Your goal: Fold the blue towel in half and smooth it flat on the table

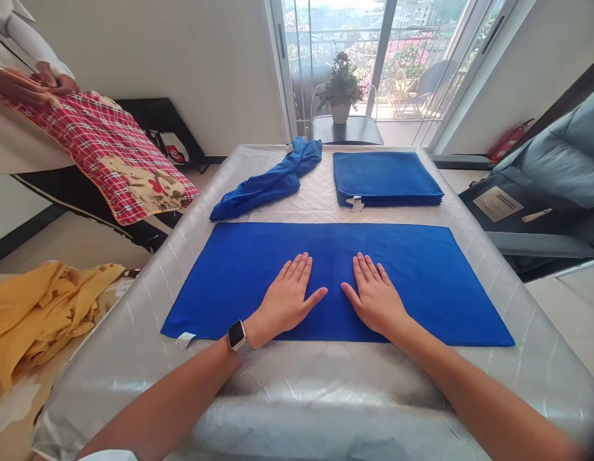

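From where I sit at the far end of the link, both of my hands lie palm down on a blue microfibre towel [332, 278] spread lengthwise across the silver tablecloth [277, 378], directly in front of me. The left hand [288, 291] and the right hand [377, 294] rest to either side of the towel's middle, well apart, fingers extended and thumbs pointing inward; neither grips or pinches anything. I take the flat palms as a way to hold the fabric smooth, and the even placement as a way to balance the pressure. A white care tag [185, 340] pokes out at the near left corner. Beyond the towel, a twisted blue towel [272, 181] lies at the left and a neat stack of folded blue towels [386, 176] at the right, probably set apart so loose and squared cloth don't mix. The one container I can make out clearly is a white flowerpot [340, 114] holding a leafy flowering plant [341, 82]; it stands upright on a dark chair seat [361, 131], and I can't see inside its rim. At far left, a co-worker's hands [25, 88] hold up a red plaid cloth [92, 131] by its upper edge, letting it hang.
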A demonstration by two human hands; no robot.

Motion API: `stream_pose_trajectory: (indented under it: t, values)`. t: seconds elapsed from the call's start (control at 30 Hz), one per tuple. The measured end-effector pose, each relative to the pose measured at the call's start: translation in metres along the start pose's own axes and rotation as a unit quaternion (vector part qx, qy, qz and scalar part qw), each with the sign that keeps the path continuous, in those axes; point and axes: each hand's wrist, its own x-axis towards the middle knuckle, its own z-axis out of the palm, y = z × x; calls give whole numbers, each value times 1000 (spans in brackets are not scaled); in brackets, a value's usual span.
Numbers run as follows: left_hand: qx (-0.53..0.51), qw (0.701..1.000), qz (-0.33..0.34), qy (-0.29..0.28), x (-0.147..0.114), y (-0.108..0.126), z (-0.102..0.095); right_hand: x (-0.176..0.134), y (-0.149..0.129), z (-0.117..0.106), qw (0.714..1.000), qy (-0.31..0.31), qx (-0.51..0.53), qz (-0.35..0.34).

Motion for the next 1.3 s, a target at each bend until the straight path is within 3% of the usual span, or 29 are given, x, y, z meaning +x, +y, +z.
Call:
stream_pose_trajectory:
  t: [0.5,0.63,0.77,0.9,1.03,1.17,1.23,1.3]
  values:
    - [-16,1000,-6,-1,4,1,-2,3,2,0,1000,8,6,3]
    - [-7,1000,-19,2,-4,-13,-1,-3,27,1,1000,14,-5,17]
    - [13,998,-55,-9,-31,-52,-7,-23,95,2,996,27,-25,78]
    - [45,987,-156,2,-74,-119,-11,-48,175,6,984,50,-33,165]
    - [56,967,-249,25,-113,-180,-9,-63,219,11,981,61,-21,183]
    - [49,954,-296,10,-125,-196,-15,-65,219,10,977,75,-32,195]
    - [53,955,-292,13,-115,-184,-23,-59,202,4,978,92,-45,184]
    - [51,968,-244,18,-90,-158,-32,-45,171,-7,984,109,-49,134]
